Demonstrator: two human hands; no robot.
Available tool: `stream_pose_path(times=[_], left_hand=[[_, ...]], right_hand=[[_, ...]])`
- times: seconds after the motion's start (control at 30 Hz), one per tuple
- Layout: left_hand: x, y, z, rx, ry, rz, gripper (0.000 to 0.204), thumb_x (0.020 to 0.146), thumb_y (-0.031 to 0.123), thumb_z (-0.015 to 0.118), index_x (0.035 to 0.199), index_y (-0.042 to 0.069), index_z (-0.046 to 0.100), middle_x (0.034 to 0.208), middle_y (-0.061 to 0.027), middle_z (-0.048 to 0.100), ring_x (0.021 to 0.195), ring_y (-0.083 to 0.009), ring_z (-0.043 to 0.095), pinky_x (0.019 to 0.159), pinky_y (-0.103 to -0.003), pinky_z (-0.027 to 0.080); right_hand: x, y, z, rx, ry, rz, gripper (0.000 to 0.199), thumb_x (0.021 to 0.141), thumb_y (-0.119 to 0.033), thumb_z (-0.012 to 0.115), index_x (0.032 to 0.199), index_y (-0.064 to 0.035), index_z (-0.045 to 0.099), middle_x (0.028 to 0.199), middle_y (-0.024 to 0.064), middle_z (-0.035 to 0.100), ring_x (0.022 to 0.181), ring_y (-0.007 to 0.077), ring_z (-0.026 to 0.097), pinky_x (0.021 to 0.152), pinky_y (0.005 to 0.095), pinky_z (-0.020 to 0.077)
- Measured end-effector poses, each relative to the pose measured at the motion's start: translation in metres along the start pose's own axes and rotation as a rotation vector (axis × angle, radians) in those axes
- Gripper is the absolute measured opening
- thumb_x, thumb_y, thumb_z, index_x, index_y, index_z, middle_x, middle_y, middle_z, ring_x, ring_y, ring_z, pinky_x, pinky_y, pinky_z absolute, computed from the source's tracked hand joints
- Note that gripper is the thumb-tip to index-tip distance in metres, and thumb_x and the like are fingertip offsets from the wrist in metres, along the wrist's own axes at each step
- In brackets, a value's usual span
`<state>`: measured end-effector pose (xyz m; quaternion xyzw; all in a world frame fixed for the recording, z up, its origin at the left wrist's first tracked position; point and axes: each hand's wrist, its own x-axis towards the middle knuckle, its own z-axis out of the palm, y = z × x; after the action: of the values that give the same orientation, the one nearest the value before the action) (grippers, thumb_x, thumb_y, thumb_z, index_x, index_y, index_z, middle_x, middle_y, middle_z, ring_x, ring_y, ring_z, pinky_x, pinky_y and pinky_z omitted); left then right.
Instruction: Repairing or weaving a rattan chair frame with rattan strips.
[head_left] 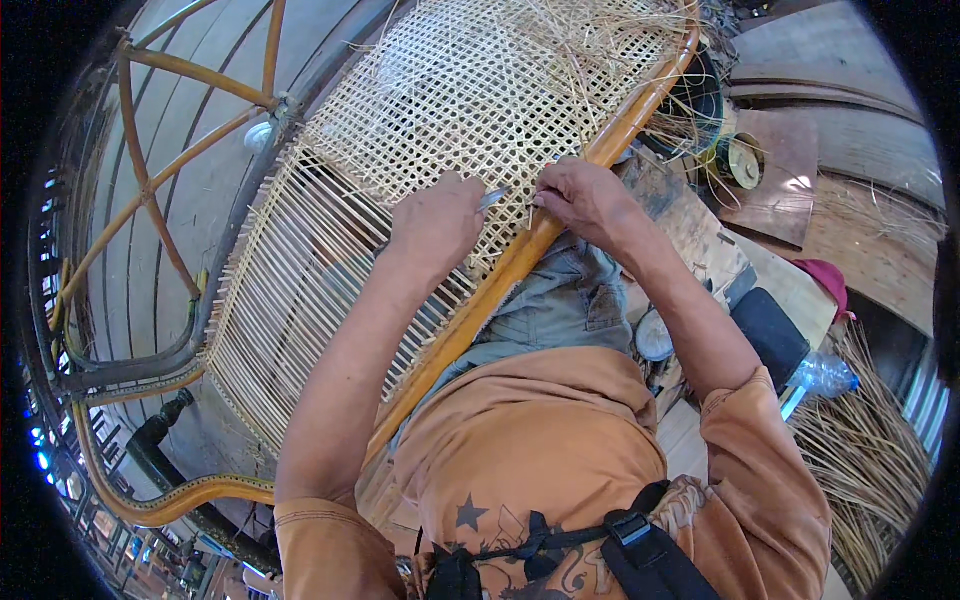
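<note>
A woven cane panel (440, 110) stretches across a bent wooden frame (520, 260) in front of me. Its upper part has an open lattice weave, while the lower left part shows only parallel cane strands (300, 290). My left hand (437, 222) rests over the lattice, closed around a thin silver pointed tool (493, 198) that points toward the right. Against the frame's rail at the lattice edge, my right hand (583, 200) has its fingers pinched together. What lies between those fingertips is too small to make out.
Loose cane strands (580, 45) lie tangled over the panel's far end. At right are a black bucket (700, 100), an open tin (740, 160), a plastic bottle (825, 375) and a bundle of cane (860, 450). A bare rattan frame (150, 190) stands at left.
</note>
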<state>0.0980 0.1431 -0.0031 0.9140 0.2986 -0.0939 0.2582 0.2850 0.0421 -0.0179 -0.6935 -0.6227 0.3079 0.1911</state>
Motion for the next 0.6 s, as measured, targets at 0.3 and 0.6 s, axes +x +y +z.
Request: stream_pose_path(times=[0.3, 0.6], left_hand=[[0.02, -0.006, -0.002, -0.169, -0.119, -0.195, 0.036, 0.08, 0.035, 0.056, 0.076, -0.001, 0.059, 0.069, -0.0211, 0.06, 0.067, -0.0346, 0.061, 0.063, -0.043, 0.046], [0.028, -0.017, -0.006, -0.46, -0.304, -0.236, 0.034, 0.069, 0.03, 0.055, 0.068, -0.003, 0.062, 0.059, -0.0206, 0.058, 0.056, -0.0319, 0.06, 0.061, -0.04, 0.049]], right_hand=[[0.005, -0.004, -0.003, 0.0, -0.073, 0.052, 0.014, 0.081, -0.014, 0.058, 0.083, 0.0, 0.059, 0.076, 0.0158, 0.056, 0.076, 0.032, 0.056, 0.069, 0.0383, 0.0451], [0.019, -0.005, -0.004, -0.009, -0.174, 0.177, 0.017, 0.077, -0.017, 0.061, 0.078, -0.0003, 0.059, 0.075, 0.018, 0.058, 0.072, 0.0335, 0.058, 0.064, 0.0396, 0.046]])
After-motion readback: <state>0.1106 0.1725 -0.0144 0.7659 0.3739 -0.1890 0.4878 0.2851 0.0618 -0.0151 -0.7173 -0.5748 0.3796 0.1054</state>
